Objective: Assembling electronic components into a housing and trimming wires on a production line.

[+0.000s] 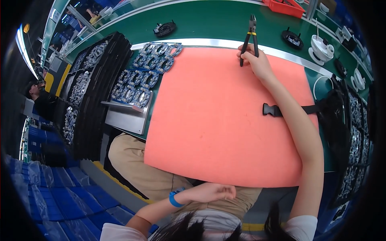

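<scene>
At the far edge of a salmon-pink mat, my right hand is closed on a pair of diagonal cutters. Their yellow-and-black handles lie in my fingers, and the jaws point away from me, over the green bench. My left hand, with a blue band on its wrist, rests over my lap just below the mat's near edge. Its fingers are loosely curled, with nothing seen in them. Under my right forearm a black strap with a buckle lies on the mat.
Left of the mat are blue circuit-board panels beside a metal plate. Stacked black trays of boards stand farther left; more trays are at right. Black coiled parts, white fixtures and a red bin line the back.
</scene>
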A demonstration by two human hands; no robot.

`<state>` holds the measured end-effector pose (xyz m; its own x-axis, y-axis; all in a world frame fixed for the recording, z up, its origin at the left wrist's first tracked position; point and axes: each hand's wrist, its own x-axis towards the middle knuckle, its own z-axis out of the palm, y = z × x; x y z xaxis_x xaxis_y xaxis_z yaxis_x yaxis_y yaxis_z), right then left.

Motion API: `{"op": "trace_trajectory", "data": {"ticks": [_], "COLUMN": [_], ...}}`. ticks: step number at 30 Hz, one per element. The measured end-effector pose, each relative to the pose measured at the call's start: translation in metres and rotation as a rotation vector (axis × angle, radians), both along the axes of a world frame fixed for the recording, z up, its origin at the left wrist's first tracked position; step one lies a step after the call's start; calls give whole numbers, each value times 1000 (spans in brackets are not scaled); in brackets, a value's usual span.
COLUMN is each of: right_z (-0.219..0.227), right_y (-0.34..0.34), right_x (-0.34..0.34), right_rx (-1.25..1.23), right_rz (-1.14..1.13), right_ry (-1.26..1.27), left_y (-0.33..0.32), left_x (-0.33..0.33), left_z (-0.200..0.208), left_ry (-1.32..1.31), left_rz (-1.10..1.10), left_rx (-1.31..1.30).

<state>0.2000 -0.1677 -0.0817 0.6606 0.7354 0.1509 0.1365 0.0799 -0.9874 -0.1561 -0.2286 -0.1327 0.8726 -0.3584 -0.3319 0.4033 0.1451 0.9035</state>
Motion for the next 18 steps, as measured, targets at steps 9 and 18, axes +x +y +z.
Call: {"op": "trace_trajectory", "data": {"ticks": [9, 18], "right_z": [-4, 2], "right_y": [1, -5], "right_x": [1, -6], "right_rx": [30, -24], "right_rz": [30, 31], "right_ry": [34, -54], "left_y": [-10, -6], "left_x": [-7, -8], "left_z": [-51, -48], "left_ry": [-154, -233], "left_rz": [714, 723], "left_rx": [523, 672]}}
